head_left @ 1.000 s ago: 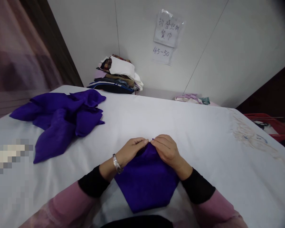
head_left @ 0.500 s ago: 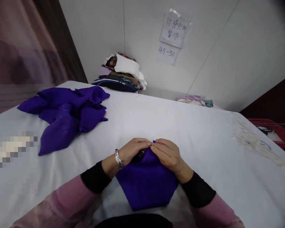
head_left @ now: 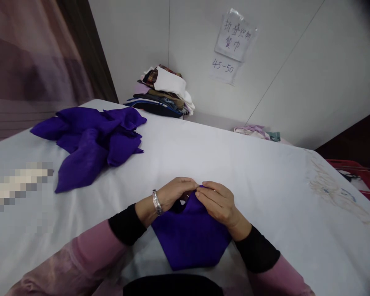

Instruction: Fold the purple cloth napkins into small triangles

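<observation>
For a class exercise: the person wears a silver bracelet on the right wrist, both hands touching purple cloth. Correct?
No: the head view shows the silver bracelet on the left wrist. The left hand and right hand do touch purple cloth.

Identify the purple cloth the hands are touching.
The nearer cloth, with left hand and right hand at its top edge; the purple heap, farther off at left, lies untouched.

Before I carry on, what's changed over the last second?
The view swung left, so the purple pile and wall sign sit further right in the picture. A pale opening now shows beneath the left hand. It and the right hand still pinch the far edge of the purple cloth; nothing let go.
</observation>
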Motion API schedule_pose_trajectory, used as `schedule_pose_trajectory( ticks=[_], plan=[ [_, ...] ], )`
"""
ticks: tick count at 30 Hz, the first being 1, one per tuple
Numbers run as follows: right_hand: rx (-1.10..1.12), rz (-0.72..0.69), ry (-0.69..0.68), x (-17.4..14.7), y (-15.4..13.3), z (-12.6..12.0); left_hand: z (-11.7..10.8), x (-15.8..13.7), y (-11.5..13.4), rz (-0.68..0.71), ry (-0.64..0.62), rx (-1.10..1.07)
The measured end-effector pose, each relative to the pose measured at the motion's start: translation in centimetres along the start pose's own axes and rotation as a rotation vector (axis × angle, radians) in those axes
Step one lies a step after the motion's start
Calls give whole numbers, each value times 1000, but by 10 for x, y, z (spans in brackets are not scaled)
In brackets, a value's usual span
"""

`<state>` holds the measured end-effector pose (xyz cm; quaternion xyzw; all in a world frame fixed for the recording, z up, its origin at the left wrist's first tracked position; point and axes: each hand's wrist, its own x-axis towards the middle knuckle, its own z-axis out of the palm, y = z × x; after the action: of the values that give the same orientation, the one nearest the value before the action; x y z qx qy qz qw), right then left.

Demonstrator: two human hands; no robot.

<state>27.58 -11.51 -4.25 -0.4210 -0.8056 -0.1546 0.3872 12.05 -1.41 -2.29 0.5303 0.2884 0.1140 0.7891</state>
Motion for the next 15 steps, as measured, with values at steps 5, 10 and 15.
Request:
schedule_pose_trajectory(
  ticks=[5,10,15],
  plan=[
    [-23,-9,3,0,0,0,2,-1,2,14,-25,-11],
    [-56,-33,11,2,0,-1,1,0,-1,28,-52,-67],
    [-67,-73,10,5,-2,0,-2,3,-6,15,-79,-84]
  ],
)
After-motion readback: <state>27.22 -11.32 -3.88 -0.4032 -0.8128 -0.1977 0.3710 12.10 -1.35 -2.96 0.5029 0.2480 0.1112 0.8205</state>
